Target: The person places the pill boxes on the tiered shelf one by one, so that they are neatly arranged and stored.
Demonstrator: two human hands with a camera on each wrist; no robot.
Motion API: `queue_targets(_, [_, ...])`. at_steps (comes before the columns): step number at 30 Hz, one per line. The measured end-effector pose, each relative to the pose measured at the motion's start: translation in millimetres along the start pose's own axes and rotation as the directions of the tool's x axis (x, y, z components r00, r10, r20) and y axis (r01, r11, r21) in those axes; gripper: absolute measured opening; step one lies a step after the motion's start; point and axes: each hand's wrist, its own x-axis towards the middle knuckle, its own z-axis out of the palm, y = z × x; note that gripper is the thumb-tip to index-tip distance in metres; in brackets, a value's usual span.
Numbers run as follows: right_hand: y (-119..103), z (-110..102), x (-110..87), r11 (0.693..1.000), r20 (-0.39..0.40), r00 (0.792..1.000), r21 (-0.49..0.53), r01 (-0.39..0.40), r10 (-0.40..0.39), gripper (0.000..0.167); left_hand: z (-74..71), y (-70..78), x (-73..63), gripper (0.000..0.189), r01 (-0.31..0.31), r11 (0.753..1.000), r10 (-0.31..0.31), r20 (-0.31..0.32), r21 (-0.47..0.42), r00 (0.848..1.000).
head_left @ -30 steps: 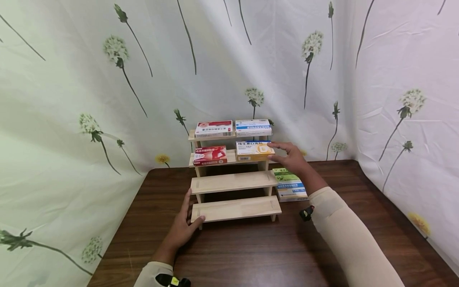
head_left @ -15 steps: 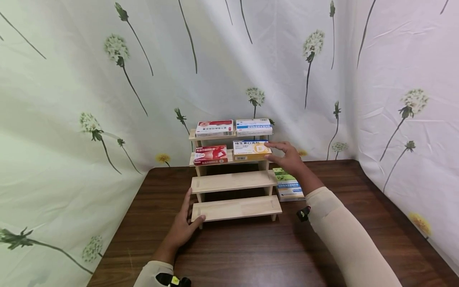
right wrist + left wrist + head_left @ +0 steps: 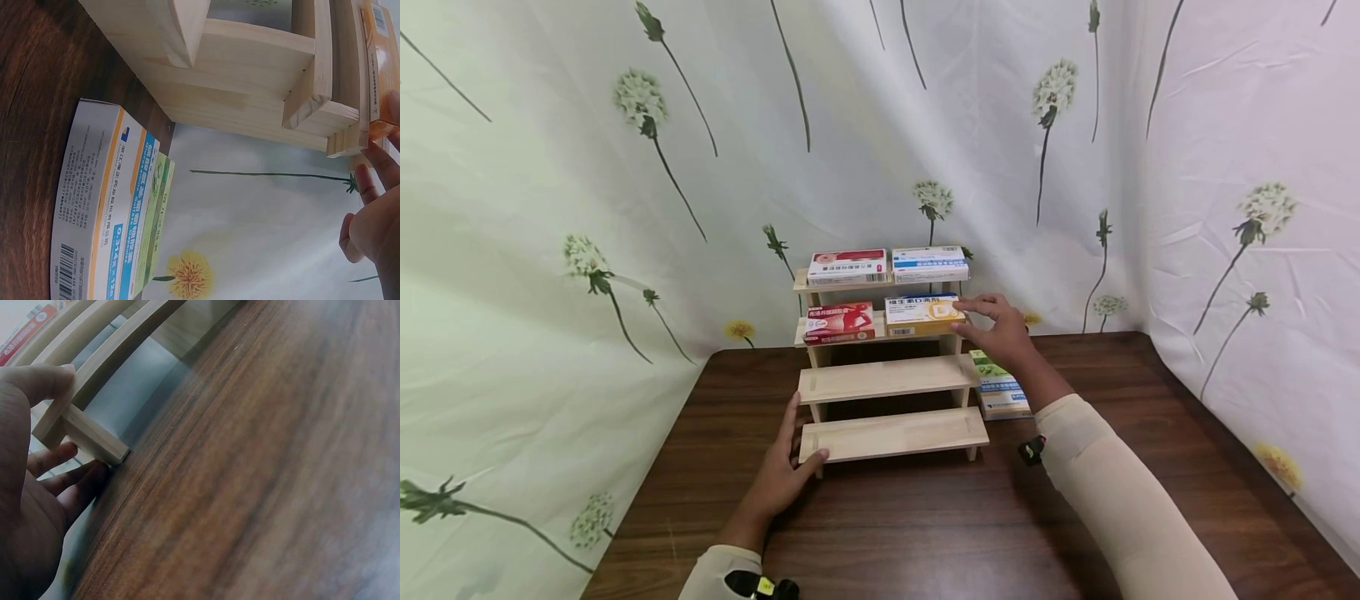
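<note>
A four-step wooden display stand stands on the brown table. My left hand grips the left end of its lowest step; the thumb lies on top and the fingers reach down beside the leg in the left wrist view. On the second step from the top sits a white and orange vitamin D medicine box. My right hand holds its right end between thumb and fingers. A red medicine box lies left of it. The top step bears a red and white box and a blue and white box.
Right of the stand, blue and white medicine boxes and a green one lie on the table, partly behind the right forearm. A white cloth with dandelion prints hangs behind and at both sides.
The vitamin D box has shifted left along its step, towards the red box, with my right hand moving along. My left hand has stayed on the stand.
</note>
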Motion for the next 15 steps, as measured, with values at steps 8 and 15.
queue_targets(8, [4,-2,0.7,1.0,-0.008,1.0,0.003,0.004,-0.004,0.055,-0.3,-0.3,-0.1,0.106,0.014,1.0,-0.014,0.003,-0.005,1.0])
queue_targets(15, [16,-7,-3.7,0.999,-0.066,0.998,0.031,0.017,-0.015,0.059,-1.2,1.0,-1.0,0.107,0.034,0.999,-0.034,0.009,-0.011,0.999])
